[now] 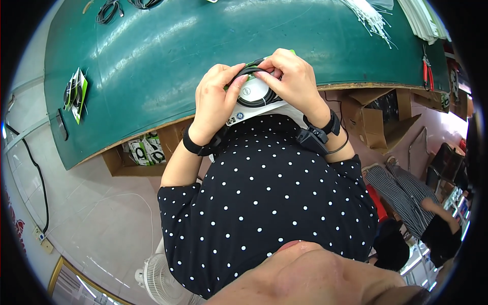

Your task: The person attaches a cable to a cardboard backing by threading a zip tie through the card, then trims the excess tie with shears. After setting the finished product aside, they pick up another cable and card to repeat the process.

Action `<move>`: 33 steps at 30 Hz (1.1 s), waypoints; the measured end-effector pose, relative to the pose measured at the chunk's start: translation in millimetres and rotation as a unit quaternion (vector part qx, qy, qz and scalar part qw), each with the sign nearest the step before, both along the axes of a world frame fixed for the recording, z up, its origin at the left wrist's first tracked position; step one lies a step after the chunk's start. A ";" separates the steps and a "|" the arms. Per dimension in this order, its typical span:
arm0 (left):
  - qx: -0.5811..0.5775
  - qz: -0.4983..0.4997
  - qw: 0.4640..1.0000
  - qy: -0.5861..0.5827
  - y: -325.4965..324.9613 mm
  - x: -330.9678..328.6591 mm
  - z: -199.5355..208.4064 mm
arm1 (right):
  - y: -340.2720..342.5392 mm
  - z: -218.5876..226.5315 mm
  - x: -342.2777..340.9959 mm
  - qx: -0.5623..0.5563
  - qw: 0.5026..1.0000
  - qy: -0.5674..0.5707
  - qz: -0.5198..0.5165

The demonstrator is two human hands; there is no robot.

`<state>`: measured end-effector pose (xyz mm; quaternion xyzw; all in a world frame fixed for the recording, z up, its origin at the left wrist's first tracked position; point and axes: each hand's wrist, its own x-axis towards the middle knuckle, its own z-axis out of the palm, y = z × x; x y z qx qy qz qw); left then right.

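A coiled black cable (259, 103) lies against a white and green packaging card (250, 91) at the table's near edge, close to my body. My left hand (217, 94) pinches the coil's upper left part between thumb and fingers. From the other side, my right hand (291, 76) grips the coil's upper right part, its thumb and forefinger pressed together on the cable. Part of the card and of the coil is hidden behind my fingers. Both wrists wear black straps.
White cable ties (368, 18) lie at the far right, near red-handled pliers (428, 73). Packaged cables (76, 95) rest on the green table (152, 61) at left, with a loose coil (108, 11) behind. Cardboard boxes (373, 124) stand below; another person (406, 193) is at lower right.
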<state>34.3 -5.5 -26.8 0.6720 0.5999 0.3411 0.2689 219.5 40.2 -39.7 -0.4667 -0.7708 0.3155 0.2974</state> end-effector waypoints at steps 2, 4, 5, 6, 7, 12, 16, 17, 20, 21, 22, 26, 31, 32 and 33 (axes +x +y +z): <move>-0.026 -0.007 0.999 -0.018 1.3 -0.9 1.7 | 2.5 2.7 -2.9 0.040 0.999 0.017 -0.010; -0.039 -0.009 0.999 -0.027 2.0 -1.1 1.7 | 5.5 5.3 -5.8 0.125 0.990 0.051 -0.032; -0.029 -0.008 0.999 -0.019 2.5 -0.9 1.2 | 6.9 3.8 -5.1 0.123 0.991 0.051 -0.031; -0.019 -0.007 1.000 -0.010 3.0 -0.6 0.6 | 9.2 1.3 -3.1 0.135 0.990 0.042 0.003; -0.008 -0.007 1.000 -0.002 3.1 -0.4 0.2 | 11.3 -1.3 -1.3 0.147 0.988 0.034 0.036; 0.040 -0.005 0.997 0.070 1.6 2.9 -0.3 | 9.4 -4.4 -0.4 0.130 0.990 0.024 0.056; 0.031 -0.006 0.998 0.056 6.0 3.2 -3.1 | 8.5 3.0 0.0 0.103 0.993 0.016 0.052; 0.024 -0.005 0.999 0.040 6.9 2.0 -4.2 | 8.9 2.1 0.0 0.103 0.993 0.016 0.052; 0.010 -0.003 1.000 0.010 8.3 -0.6 -5.3 | 11.0 -2.6 -0.1 0.123 0.990 0.032 0.063; -0.003 0.000 1.000 -0.007 8.8 -1.1 -4.6 | 10.9 -2.7 -0.1 0.123 0.990 0.032 0.062; -0.016 0.004 1.000 -0.025 9.3 -1.5 -3.5 | 10.8 -2.5 -0.3 0.110 0.992 0.031 0.059; 0.012 -0.004 0.999 0.041 10.2 -0.9 4.3 | 9.2 0.3 -0.2 0.081 0.995 0.022 0.051; 0.047 -0.038 0.992 0.110 9.0 -5.1 10.8 | 10.4 0.2 -0.6 0.086 0.995 0.007 0.053; 0.046 -0.036 0.992 0.110 9.2 -6.5 11.9 | 10.1 -0.2 -0.5 0.092 0.994 0.005 0.055; 0.039 -0.046 0.991 0.117 10.7 -8.3 12.7 | 9.3 -0.4 -0.4 0.092 0.994 0.006 0.056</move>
